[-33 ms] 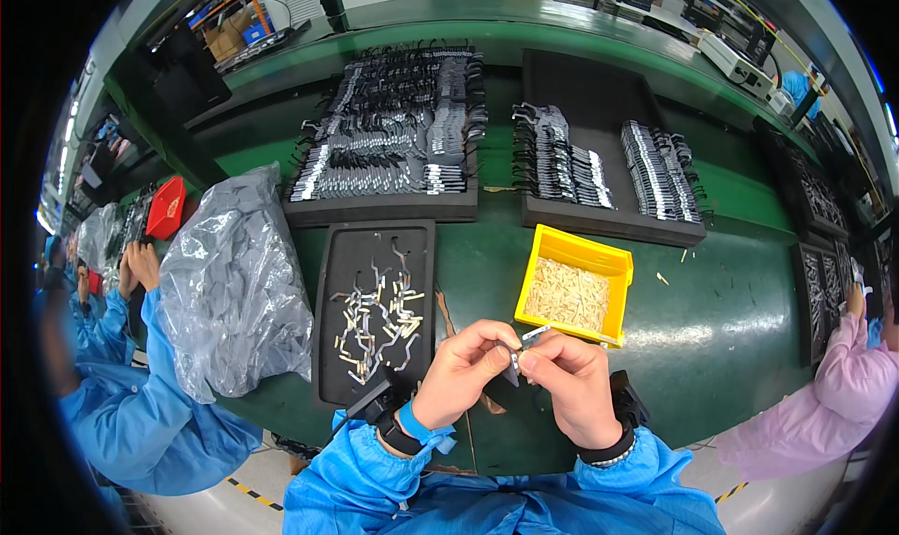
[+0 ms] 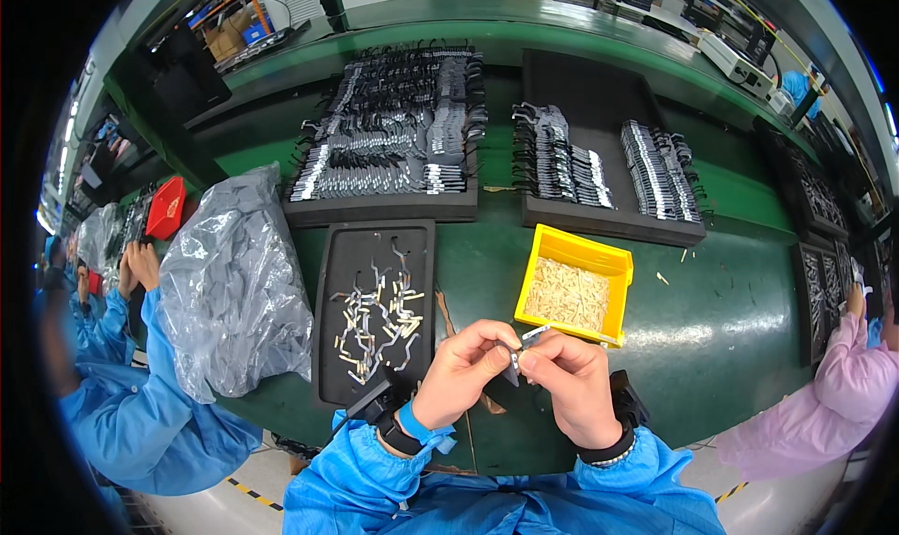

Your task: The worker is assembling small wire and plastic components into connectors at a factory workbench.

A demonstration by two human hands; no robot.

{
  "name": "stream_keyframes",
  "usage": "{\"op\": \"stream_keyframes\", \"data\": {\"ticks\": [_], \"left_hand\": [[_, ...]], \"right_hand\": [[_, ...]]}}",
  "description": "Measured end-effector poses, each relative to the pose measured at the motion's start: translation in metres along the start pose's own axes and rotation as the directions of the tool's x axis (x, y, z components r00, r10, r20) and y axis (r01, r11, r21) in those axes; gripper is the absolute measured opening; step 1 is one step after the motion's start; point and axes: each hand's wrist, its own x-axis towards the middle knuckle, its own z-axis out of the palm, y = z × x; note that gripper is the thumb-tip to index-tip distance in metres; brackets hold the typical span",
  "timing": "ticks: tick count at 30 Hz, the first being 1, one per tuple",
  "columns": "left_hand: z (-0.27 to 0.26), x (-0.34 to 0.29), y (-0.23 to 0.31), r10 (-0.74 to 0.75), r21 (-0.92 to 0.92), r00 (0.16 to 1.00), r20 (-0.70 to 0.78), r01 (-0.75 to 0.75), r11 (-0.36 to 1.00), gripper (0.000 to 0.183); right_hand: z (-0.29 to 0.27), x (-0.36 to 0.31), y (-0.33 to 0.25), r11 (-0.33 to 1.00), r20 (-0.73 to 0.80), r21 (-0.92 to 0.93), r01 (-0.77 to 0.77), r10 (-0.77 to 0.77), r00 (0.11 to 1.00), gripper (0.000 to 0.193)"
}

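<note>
My left hand [image 2: 468, 371] is closed, its thumb and fingers pinching a small flat dark grey piece [image 2: 511, 376]. Close against it, my right hand [image 2: 571, 380] is also closed in a pinch. A silvery strip [image 2: 536, 333] sticks out between the two hands, and my fingertips hide how it meets the grey piece. What exactly the right fingers grip is too covered to tell. Just beyond the hands stands a yellow bin [image 2: 581, 245] holding many small pale brass-coloured pieces [image 2: 567, 296]. Left of my hands lies a black tray [image 2: 333, 254] with bent silvery strips and brass-coloured bits scattered in it.
A clear plastic bag [image 2: 234, 282] of grey pieces sits at the left. Two black foam trays [image 2: 384, 210] [image 2: 609, 224] with rows of assembled parts stand at the back. Co-workers in a blue sleeve [image 2: 150, 432] and a pink sleeve [image 2: 824, 408] flank me.
</note>
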Motion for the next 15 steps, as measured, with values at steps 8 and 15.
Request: {"op": "stream_keyframes", "data": {"ticks": [8, 15], "left_hand": [[0.0002, 0.0001, -0.0002, 0.019, 0.019, 1.0, -0.001, -0.019, 1.0, 0.011], [0.0046, 0.0003, 0.0026, -0.025, -0.02, 0.999, -0.033, 0.025, 0.999, 0.012]], "right_hand": [[0.0004, -0.0006, 0.0027, 1.0, 0.006, 0.02, 0.006, -0.007, 1.0, 0.004], [0.0011, -0.0009, 0.003, 1.0, 0.007, 0.029, 0.004, -0.005, 1.0, 0.004]]}}
